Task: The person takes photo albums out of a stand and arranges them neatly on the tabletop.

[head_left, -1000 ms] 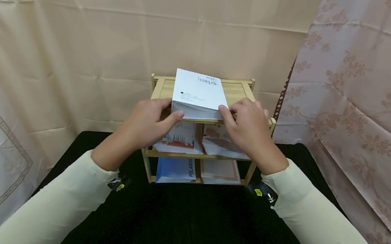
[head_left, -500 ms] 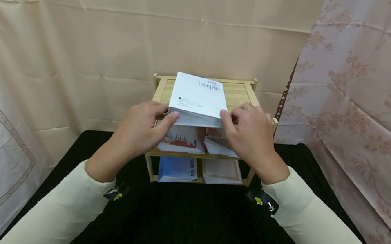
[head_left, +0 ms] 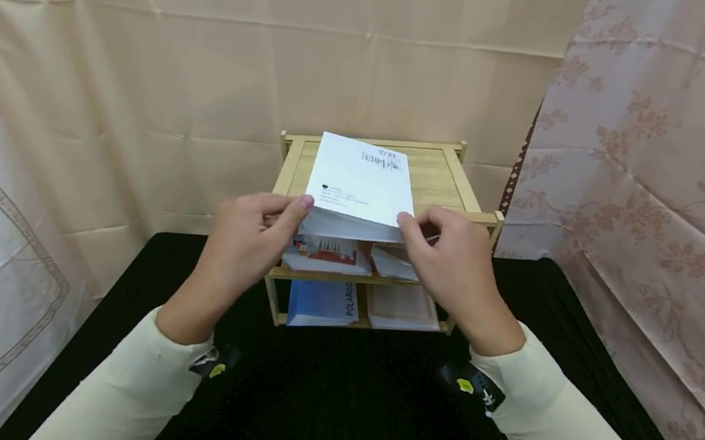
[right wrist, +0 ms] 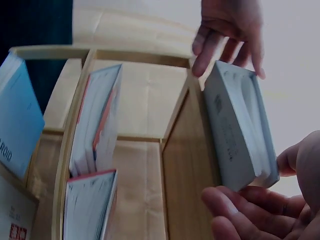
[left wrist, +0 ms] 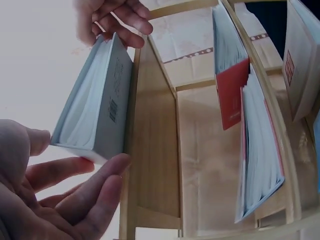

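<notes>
A thick white photo album [head_left: 363, 180] with dark lettering lies over the left part of the wooden shelf's top board [head_left: 433, 175], its near end jutting past the front edge. My left hand [head_left: 246, 236] pinches the near left corner, thumb on the cover edge and fingers below. At the near right corner, my right hand [head_left: 456, 271] holds it with the thumb on top and fingers beneath. Both wrist views show the album [left wrist: 92, 100] between the two hands, its underside [right wrist: 227, 130] close to the board. Its loose pages show at the ends.
Below, the middle tier holds albums with a red-printed cover [head_left: 329, 253] and a pale one [head_left: 394, 263]. A blue POLAROID album [head_left: 321, 305] and a beige album [head_left: 401, 307] fill the bottom tier. Black cloth [head_left: 327, 410] covers the table; a beige curtain [head_left: 225, 69] hangs behind.
Both hands have drawn the white album toward me, so its near end overhangs the shelf's front more. More of the top board shows behind it.
</notes>
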Available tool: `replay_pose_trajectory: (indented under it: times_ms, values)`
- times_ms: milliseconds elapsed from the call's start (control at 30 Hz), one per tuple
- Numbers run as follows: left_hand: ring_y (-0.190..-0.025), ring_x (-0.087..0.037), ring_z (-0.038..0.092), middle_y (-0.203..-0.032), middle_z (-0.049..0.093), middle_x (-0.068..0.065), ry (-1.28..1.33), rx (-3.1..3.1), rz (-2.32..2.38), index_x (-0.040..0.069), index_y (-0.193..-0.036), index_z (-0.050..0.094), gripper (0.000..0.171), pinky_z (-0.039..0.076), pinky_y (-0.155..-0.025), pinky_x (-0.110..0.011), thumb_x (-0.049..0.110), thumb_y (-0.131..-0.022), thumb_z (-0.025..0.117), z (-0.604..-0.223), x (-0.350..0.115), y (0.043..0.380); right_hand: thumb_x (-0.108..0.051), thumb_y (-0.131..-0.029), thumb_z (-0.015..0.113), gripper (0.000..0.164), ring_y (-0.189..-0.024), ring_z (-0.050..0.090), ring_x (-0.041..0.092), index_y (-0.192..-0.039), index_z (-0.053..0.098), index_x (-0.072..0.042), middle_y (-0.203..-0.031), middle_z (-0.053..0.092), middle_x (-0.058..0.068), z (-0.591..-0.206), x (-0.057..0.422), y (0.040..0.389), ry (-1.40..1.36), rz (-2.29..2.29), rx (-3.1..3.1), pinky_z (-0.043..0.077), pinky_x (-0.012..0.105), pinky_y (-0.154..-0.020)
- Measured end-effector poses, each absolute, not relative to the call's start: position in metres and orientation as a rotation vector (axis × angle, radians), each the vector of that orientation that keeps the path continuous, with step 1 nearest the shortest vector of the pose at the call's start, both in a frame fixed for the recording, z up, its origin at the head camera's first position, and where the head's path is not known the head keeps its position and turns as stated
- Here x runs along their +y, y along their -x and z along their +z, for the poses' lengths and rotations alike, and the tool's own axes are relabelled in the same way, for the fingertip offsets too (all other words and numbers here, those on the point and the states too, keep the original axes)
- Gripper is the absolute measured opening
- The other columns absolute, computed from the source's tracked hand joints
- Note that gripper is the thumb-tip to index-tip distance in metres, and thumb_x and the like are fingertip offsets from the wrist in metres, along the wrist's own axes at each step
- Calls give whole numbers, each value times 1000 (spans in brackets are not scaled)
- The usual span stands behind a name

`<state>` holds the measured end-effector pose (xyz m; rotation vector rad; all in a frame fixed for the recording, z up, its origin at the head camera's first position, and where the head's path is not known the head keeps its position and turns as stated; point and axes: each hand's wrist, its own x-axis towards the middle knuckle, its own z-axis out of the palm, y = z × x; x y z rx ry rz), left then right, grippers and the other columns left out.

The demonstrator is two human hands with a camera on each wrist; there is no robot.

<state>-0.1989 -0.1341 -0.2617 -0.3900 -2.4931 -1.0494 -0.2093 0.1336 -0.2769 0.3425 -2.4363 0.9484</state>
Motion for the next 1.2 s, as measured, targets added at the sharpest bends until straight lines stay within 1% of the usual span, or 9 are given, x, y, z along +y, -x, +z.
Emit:
replay_pose_trajectory:
  times_ms: [133, 267, 400, 533, 600, 733, 800, 967, 1200]
  values:
    - [-107, -22, 72, -118, 76, -8, 380, -2453, -1174, 15, -120, 78, 48, 62, -83, -46, 55, -101, 59, -265, -135, 197, -46, -100, 63, 34, -68, 59, 18, -86, 74, -17, -76, 70, -1, -279, 133, 204, -326, 1037, -2430, 47, 35, -64]
    - [-107, -20, 72, -120, 76, -6, 322, -2458, -1324, 18, -119, 79, 45, 61, -84, -44, 55, -99, 64, -268, -137, 193, -49, -98, 67, 34, -70, 65, 16, -93, 74, -16, -81, 74, 0, -282, 134, 199, -303, 1168, -2433, 50, 34, -63]
    - [-107, -19, 74, -120, 76, -6, 252, -2460, -1446, 19, -120, 78, 46, 61, -84, -37, 56, -95, 68, -271, -139, 187, -47, -96, 71, 34, -74, 73, 17, -100, 74, -14, -87, 76, 3, -287, 134, 195, -263, 1353, -2422, 56, 32, -61]
    - [-104, -19, 76, -117, 78, -6, 252, -2409, -1552, 19, -120, 78, 43, 61, -80, -28, 53, -93, 73, -278, -143, 181, -42, -95, 74, 31, -79, 74, 17, -103, 74, -12, -93, 76, 3, -293, 130, 192, -262, 1465, -2353, 60, 30, -67]
    - [-106, -17, 76, -120, 77, -4, 278, -2377, -1578, 21, -120, 77, 40, 61, -82, -25, 51, -93, 73, -281, -145, 178, -41, -95, 75, 30, -81, 73, 15, -102, 75, -13, -94, 76, 2, -297, 127, 191, -268, 1474, -2313, 60, 29, -70]
    - [-108, -14, 75, -128, 73, 1, 336, -2283, -1602, 23, -121, 77, 34, 60, -86, -24, 45, -95, 74, -289, -150, 173, -40, -94, 76, 27, -79, 72, 15, -101, 76, -14, -92, 76, 0, -303, 120, 190, -297, 1506, -2238, 58, 28, -67]
    - [-108, -15, 75, -130, 73, 1, 363, -2209, -1639, 20, -121, 77, 31, 60, -88, -25, 38, -95, 76, -293, -154, 170, -38, -94, 77, 25, -77, 72, 17, -101, 76, -14, -89, 76, 0, -306, 114, 188, -316, 1547, -2198, 57, 28, -65]
    - [-109, -16, 75, -133, 71, -6, 402, -2038, -1705, 9, -121, 76, 27, 58, -91, -26, 17, -96, 76, -298, -170, 159, -35, -92, 80, 23, -79, 75, 22, -102, 77, -14, -89, 77, 0, -311, 93, 185, -383, 1655, -2089, 59, 29, -66]
    - [-109, -18, 75, -131, 71, -15, 407, -1813, -1786, -9, -119, 72, 26, 57, -92, -27, -1, -94, 72, -305, -190, 147, -36, -90, 81, 24, -79, 75, 15, -103, 78, -16, -89, 78, -2, -314, 61, 182, -453, 1707, -2002, 60, 30, -66]
